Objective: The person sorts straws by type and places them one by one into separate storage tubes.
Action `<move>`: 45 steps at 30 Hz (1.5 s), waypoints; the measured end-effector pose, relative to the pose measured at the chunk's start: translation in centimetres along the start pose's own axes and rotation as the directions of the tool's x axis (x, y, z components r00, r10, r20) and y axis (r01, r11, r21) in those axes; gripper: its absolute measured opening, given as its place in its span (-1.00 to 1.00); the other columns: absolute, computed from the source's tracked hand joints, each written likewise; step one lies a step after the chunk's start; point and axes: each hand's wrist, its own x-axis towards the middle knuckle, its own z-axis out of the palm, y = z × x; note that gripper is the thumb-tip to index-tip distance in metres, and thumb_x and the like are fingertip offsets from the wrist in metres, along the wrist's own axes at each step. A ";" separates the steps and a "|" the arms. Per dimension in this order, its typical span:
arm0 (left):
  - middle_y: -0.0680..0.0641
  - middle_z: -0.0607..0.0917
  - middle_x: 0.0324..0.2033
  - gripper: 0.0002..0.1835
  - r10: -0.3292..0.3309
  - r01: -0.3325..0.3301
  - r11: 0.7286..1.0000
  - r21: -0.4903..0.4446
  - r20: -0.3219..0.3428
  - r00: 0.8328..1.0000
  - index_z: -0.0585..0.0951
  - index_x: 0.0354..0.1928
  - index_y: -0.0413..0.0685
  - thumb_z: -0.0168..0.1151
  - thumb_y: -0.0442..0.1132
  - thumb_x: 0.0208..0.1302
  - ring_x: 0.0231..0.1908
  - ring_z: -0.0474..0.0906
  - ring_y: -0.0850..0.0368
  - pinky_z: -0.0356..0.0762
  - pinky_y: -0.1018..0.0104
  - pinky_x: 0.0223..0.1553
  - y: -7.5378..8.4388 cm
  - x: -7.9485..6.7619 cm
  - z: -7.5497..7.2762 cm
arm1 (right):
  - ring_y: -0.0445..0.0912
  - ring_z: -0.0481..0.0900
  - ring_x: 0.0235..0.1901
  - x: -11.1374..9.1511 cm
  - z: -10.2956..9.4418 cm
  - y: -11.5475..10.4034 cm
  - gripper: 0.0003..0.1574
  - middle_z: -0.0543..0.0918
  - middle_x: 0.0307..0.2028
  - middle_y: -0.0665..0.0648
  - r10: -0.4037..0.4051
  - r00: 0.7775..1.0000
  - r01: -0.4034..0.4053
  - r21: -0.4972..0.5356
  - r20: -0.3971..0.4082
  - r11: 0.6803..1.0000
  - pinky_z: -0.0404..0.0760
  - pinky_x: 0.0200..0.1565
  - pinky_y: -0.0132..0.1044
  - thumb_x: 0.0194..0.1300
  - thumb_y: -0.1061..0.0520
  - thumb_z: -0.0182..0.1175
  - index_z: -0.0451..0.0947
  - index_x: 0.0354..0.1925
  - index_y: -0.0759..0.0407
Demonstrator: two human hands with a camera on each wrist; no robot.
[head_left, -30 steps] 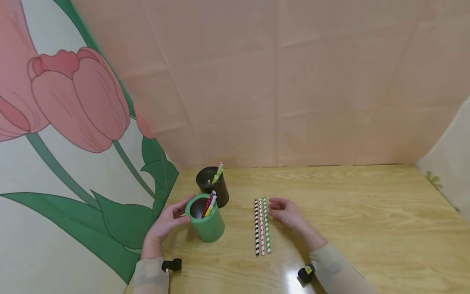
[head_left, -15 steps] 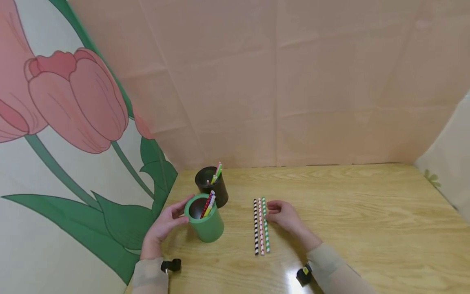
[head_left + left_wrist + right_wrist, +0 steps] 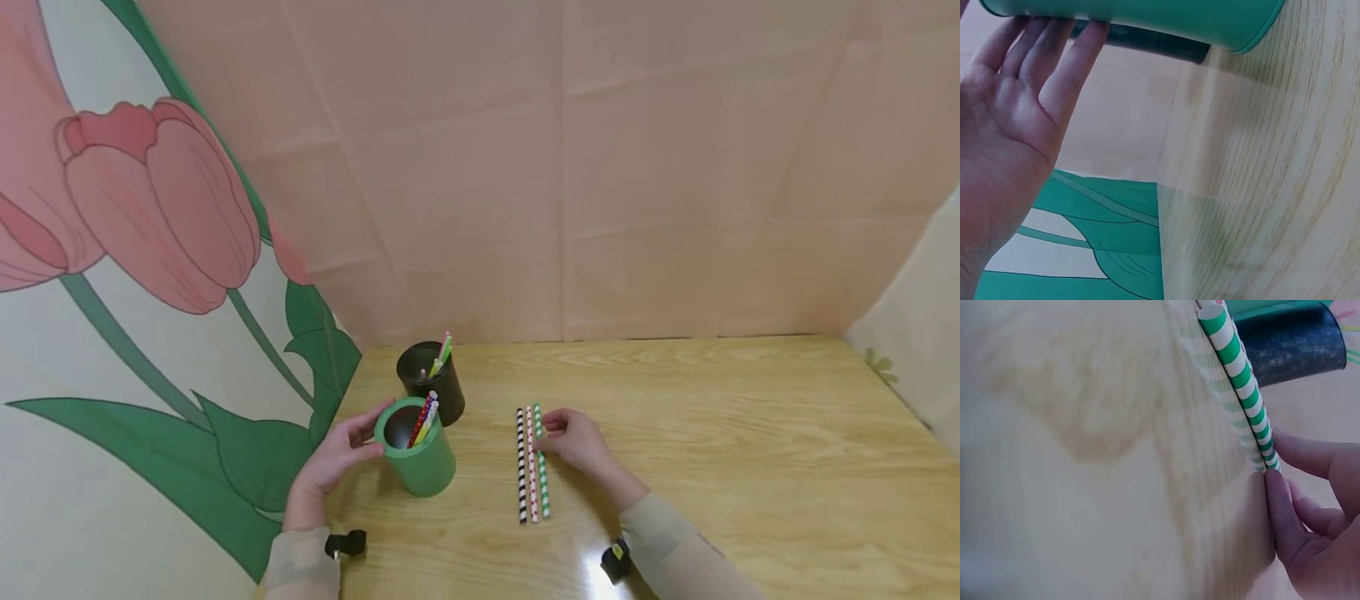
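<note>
Fingers and thumb of my left hand [image 3: 333, 458] hold the green cup [image 3: 422, 471] by its left side, near the rim. Several thin patterned sticks [image 3: 424, 417] stand in that cup. In the left wrist view the fingertips lie against the cup wall [image 3: 1166, 15]. My right hand [image 3: 581, 443] pinches the green-striped paper straw [image 3: 544, 487] near its far end. The right wrist view shows thumb and finger on either side of that straw [image 3: 1246, 387]. Beside it on the table lie a red-dotted straw [image 3: 532, 492] and a black-striped straw [image 3: 522, 479], roughly parallel.
A black cup [image 3: 447, 398] with several coloured sticks stands just behind the green one. The wooden table [image 3: 735, 467] stretches off to the right. A tulip-patterned panel [image 3: 225, 450] borders the left, and a plain pinkish cloth [image 3: 562, 208] hangs at the back.
My right hand has moved slightly left, from beside the green-striped straw onto it, and its fingers have closed on it. The left hand keeps its hold on the green cup.
</note>
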 end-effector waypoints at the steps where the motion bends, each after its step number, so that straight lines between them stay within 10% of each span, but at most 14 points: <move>1: -0.04 0.40 0.56 -0.20 -0.001 0.001 1.000 0.005 0.000 1.000 0.21 0.62 -0.37 0.37 -0.36 0.47 0.41 0.45 0.27 0.56 0.33 0.27 0.1 0.0 0.0 | 0.01 0.71 -0.12 0.0 0.0 0.0 -0.38 0.74 -0.08 0.22 0.002 1.000 -0.002 -0.005 -0.002 1.000 0.74 -0.01 -0.09 0.07 0.22 0.67 0.67 0.07 0.39; 22: -0.22 0.34 0.58 -0.22 -0.005 0.005 1.000 0.023 -0.003 1.000 0.25 0.62 -0.34 0.36 -0.41 0.46 0.41 0.43 0.29 0.55 0.34 0.27 -0.1 0.1 0.0 | -0.01 0.58 -0.24 0.5 -0.5 -0.4 -0.44 0.64 -0.22 0.14 0.029 0.999 -0.027 -0.141 0.017 0.990 0.62 -0.19 -0.25 -0.04 0.27 0.58 0.67 -0.02 0.35; 45: -0.10 0.37 0.58 -0.22 -0.035 0.036 0.999 0.019 -0.021 0.999 0.28 0.63 -0.24 0.38 -0.36 0.46 0.41 0.44 0.29 0.56 0.31 0.27 0.2 0.0 0.1 | -0.07 0.66 -0.39 0.5 -1.2 -0.7 -0.33 0.66 -0.20 0.21 0.067 0.994 -0.069 0.022 0.081 0.997 0.75 -0.34 -0.28 -0.04 0.38 0.42 0.59 0.11 0.54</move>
